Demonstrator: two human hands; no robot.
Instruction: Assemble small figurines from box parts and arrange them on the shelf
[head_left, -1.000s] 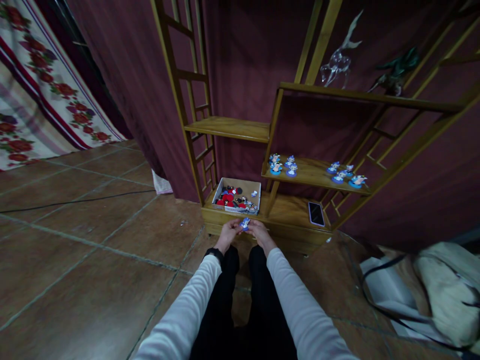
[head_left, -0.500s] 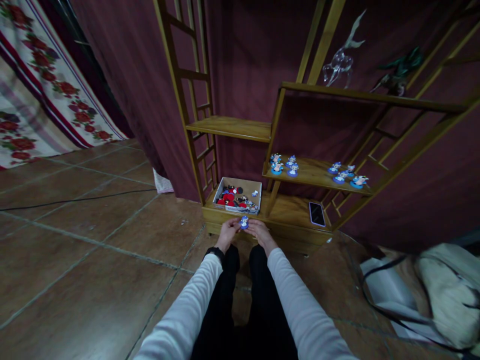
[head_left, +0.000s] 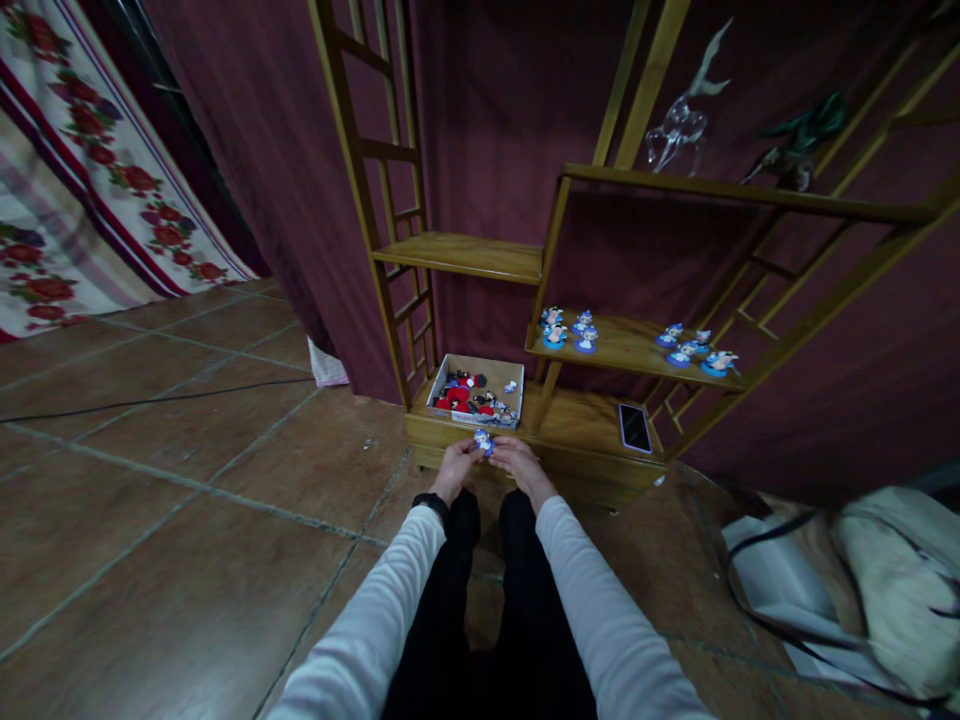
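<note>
A small purple-and-white figurine (head_left: 484,441) on a round purple base is held between my two hands, in front of the shelf unit. My left hand (head_left: 457,466) pinches it from the left, and my right hand (head_left: 519,462) grips its base from the right. Just beyond them is an open cardboard box (head_left: 487,366) holding several red, black and white figurines (head_left: 459,396); a small white-and-purple piece (head_left: 510,387) lies apart at its right side. Similar figurines stand in two groups on the shelf to the right, one group at the left end (head_left: 586,340) and one farther right (head_left: 681,354).
A phone (head_left: 634,428) lies on the lower board of the wooden shelf unit (head_left: 465,254). Higher up stand a clear deer ornament (head_left: 679,125) and a dark green ornament (head_left: 799,145). A pale bag (head_left: 892,580) rests on the floor at right; a black cable (head_left: 150,401) crosses the tiles at left.
The figurine has turned and tilted between my fingers and shifted slightly left. Both hands keep nearly the same place; the box and shelf figurines have not moved.
</note>
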